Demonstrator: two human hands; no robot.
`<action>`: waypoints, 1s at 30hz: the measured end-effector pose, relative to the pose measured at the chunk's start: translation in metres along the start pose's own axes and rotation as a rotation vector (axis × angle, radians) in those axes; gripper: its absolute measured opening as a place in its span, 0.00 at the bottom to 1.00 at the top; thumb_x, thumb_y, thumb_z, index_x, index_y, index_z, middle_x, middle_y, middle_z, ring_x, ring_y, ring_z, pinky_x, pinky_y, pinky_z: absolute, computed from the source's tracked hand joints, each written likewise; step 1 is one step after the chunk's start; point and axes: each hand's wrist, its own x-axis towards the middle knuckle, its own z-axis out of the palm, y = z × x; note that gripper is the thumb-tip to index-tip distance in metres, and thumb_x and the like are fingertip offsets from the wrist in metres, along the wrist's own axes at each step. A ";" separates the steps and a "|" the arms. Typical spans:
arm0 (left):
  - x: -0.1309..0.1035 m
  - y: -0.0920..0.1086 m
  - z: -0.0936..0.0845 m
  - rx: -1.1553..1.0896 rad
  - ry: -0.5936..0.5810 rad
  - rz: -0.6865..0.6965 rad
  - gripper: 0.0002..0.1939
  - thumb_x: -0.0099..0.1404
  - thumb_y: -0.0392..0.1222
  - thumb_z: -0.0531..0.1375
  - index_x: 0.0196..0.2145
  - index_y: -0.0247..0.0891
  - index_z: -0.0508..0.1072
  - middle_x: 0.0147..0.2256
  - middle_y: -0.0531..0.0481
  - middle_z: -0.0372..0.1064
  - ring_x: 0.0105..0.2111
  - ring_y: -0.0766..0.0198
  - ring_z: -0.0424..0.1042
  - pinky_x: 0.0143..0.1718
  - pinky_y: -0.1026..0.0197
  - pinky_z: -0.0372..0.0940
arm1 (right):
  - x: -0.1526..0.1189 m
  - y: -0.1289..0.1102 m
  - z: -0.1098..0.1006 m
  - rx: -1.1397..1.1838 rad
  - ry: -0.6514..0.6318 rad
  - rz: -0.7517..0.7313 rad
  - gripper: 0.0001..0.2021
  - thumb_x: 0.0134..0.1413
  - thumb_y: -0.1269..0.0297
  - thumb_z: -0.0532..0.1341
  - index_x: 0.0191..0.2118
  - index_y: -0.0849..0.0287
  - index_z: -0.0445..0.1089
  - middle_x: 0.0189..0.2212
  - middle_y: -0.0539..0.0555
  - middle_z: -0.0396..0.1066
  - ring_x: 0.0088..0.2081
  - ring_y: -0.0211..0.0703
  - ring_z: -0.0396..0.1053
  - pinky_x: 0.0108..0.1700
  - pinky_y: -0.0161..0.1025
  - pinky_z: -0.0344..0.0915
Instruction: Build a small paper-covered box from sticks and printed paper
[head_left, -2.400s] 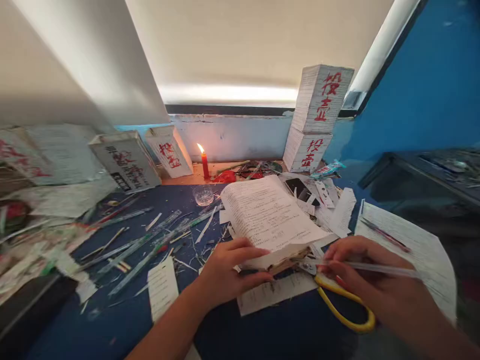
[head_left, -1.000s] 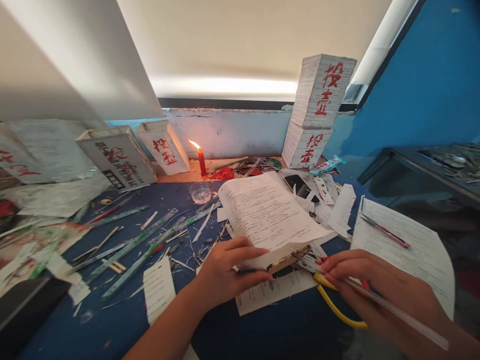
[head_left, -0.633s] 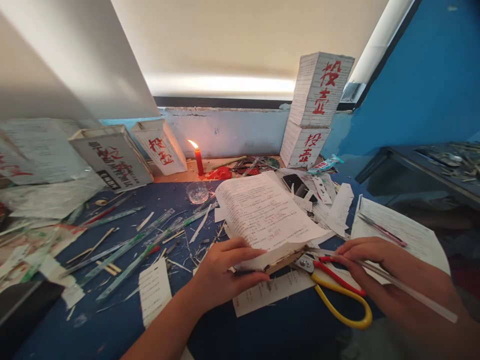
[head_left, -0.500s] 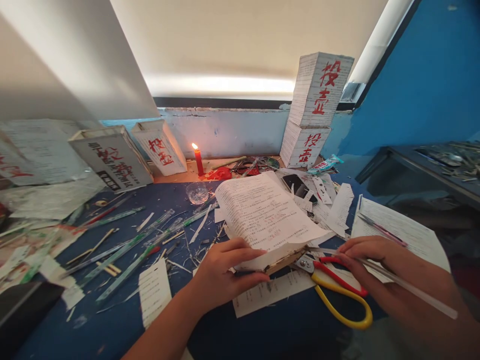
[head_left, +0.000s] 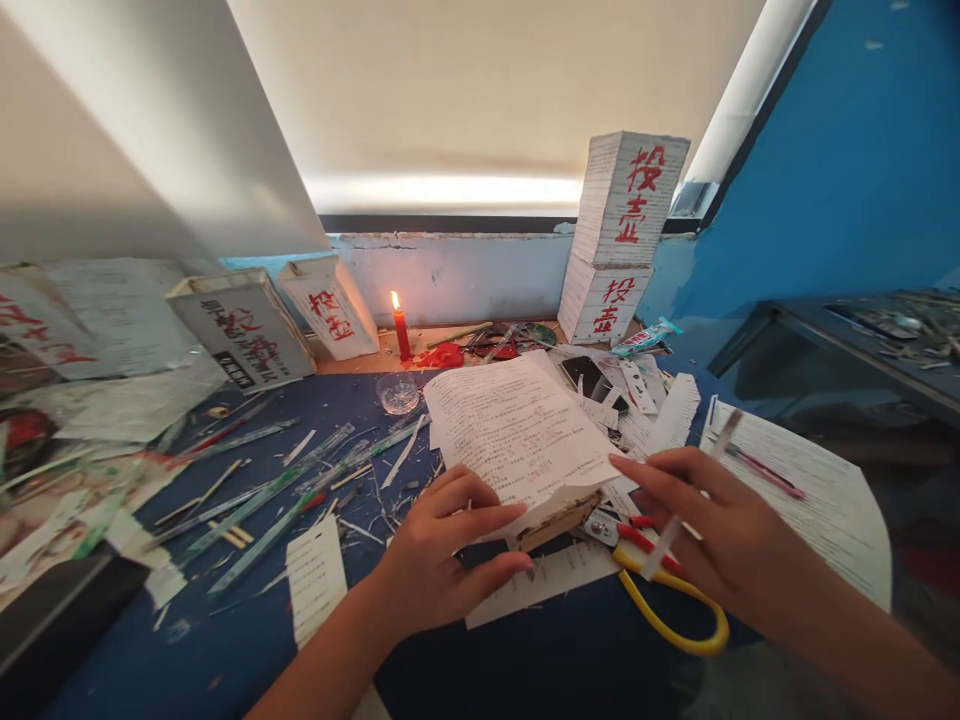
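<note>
A paper-covered piece (head_left: 525, 430) with printed text lies at the middle, its near edge showing brown, rough layers. Around its near left corner my left hand (head_left: 457, 545) has its thumb and fingers, gripping that edge. My right hand (head_left: 705, 510) holds a thin translucent stick (head_left: 664, 545) between its fingers, and its index fingertip touches or nearly touches the right corner of the paper. Scissors (head_left: 675, 610) with red and yellow handles lie beneath the right hand, blades partly hidden by the paper piece.
A lit red candle (head_left: 401, 335) stands behind, near a small glass dish (head_left: 397, 393). Paper boxes (head_left: 607, 300) with red characters are stacked at the back right. Plastic strips (head_left: 262, 510) and scraps litter the left. A phone (head_left: 592, 380) lies behind the paper.
My right hand has moved left and up to the paper's right corner. The stick in it has swung to a steeper angle. My left hand stays at the near edge, and the camera view has shifted slightly.
</note>
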 end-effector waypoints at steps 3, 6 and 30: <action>0.001 0.009 -0.002 0.057 -0.026 0.005 0.19 0.67 0.29 0.65 0.54 0.38 0.77 0.38 0.43 0.73 0.37 0.56 0.69 0.38 0.50 0.68 | 0.013 0.002 0.016 0.017 -0.007 -0.035 0.23 0.66 0.75 0.56 0.64 0.55 0.67 0.45 0.59 0.68 0.44 0.47 0.74 0.45 0.42 0.75; 0.000 0.014 -0.003 0.097 -0.039 0.007 0.23 0.66 0.24 0.62 0.56 0.40 0.76 0.39 0.43 0.73 0.38 0.57 0.69 0.39 0.50 0.68 | 0.019 0.004 0.021 0.080 0.013 -0.048 0.16 0.65 0.75 0.56 0.53 0.58 0.74 0.41 0.57 0.68 0.39 0.45 0.73 0.41 0.41 0.74; 0.005 0.059 0.017 0.459 -0.165 0.138 0.18 0.69 0.30 0.61 0.56 0.28 0.75 0.54 0.38 0.78 0.57 0.50 0.76 0.60 0.47 0.72 | 0.006 -0.019 0.040 -0.054 0.088 -0.303 0.17 0.67 0.71 0.62 0.59 0.61 0.73 0.33 0.54 0.73 0.34 0.48 0.72 0.40 0.49 0.70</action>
